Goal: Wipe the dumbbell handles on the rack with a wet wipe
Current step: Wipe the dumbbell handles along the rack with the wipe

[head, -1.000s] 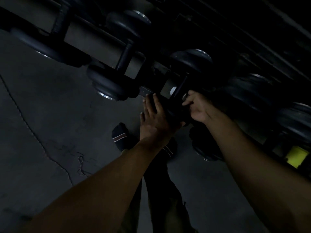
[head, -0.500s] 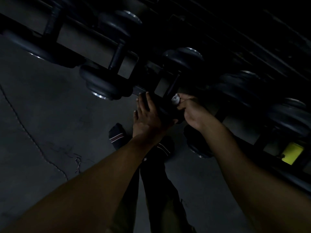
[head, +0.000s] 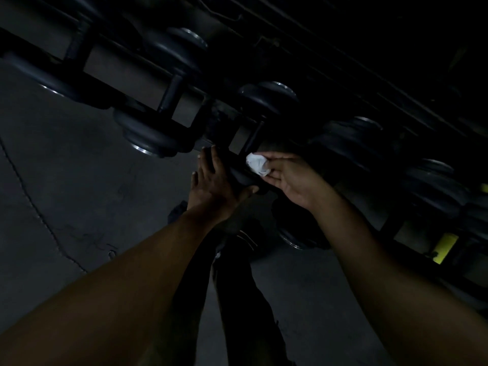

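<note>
The scene is very dark. A crumpled white wet wipe [head: 255,164] is pinched in my right hand [head: 291,177], just below the thin black handle [head: 254,138] of a dumbbell on the rack [head: 132,72]. My left hand [head: 215,180] lies flat with straight fingers against the near head [head: 241,178] of that same dumbbell, which is mostly hidden in shadow. Its far head [head: 268,97] shows above the handle. Another dumbbell [head: 148,133] with a thick handle sits to the left.
More black dumbbells [head: 351,138] run along the rack to the right, and one lies lower down [head: 298,233]. A yellow label [head: 445,248] shows at the right. Grey cracked floor [head: 66,194] spreads to the left. My legs and socked feet [head: 237,249] stand below the hands.
My right hand has drawn back down from the handle, and the white wipe now shows fully in its fingers. My left hand stays flat on the dumbbell head.
</note>
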Motion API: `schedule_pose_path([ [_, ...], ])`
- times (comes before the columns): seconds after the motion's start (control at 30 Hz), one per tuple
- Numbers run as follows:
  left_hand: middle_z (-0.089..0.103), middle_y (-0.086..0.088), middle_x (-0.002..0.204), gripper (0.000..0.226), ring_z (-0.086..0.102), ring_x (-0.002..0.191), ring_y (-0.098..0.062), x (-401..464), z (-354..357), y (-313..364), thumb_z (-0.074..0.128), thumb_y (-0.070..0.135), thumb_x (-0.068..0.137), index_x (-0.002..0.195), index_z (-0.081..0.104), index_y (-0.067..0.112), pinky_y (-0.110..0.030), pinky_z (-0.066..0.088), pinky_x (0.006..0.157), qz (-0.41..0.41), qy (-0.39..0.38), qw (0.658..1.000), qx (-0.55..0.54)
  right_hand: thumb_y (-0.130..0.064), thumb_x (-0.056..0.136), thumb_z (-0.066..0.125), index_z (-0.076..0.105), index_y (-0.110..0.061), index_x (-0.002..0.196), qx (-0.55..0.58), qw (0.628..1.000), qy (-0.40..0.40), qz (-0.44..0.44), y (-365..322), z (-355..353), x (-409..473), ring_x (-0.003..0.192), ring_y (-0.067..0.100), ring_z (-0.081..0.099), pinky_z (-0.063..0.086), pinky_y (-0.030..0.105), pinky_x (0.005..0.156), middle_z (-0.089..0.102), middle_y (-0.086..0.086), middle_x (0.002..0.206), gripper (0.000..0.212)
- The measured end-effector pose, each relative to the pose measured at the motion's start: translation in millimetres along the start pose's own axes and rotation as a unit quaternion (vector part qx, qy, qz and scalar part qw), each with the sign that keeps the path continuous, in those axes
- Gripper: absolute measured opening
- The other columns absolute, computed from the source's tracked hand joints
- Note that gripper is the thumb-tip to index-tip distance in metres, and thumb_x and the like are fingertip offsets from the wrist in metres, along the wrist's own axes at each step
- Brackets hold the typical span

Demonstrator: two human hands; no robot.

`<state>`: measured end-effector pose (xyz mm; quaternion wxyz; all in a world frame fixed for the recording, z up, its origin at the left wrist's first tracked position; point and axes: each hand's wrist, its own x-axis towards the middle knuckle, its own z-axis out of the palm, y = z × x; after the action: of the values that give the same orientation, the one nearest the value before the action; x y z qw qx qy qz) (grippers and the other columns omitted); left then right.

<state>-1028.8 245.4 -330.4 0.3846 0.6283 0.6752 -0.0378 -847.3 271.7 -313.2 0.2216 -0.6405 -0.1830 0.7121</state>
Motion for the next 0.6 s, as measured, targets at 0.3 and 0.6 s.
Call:
schedule_pose_path([
  [0.3,-0.006,-0.014,0.168,0.132,0.006,0.155,-0.036,3,5,-1,0.072,0.076,0.071,0.16,-0.006,0.018,-0.049,0.022,0.123,-0.017,0.005,0.999,-0.028,0.006,0.094,0.045,0.066,-0.006,0.121,0.065,0.995,0.061,-0.036,15,12,-3,0.09,0.0,0.068,0.052,0.013,0.078,0.073,-0.006,0.1,0.037],
  [0.6,-0.013,-0.014,0.168,0.131,-0.008,0.156,-0.031,4,-3,1,0.065,0.077,0.076,0.16,-0.012,0.012,-0.051,0.005,0.126,-0.029,-0.048,0.998,0.011,0.004,0.094,0.046,0.067,-0.012,0.113,0.14,0.977,0.15,-0.048,29,25,-18,0.094,0.01,0.066,0.05,0.024,0.093,0.071,-0.002,0.1,0.032],
])
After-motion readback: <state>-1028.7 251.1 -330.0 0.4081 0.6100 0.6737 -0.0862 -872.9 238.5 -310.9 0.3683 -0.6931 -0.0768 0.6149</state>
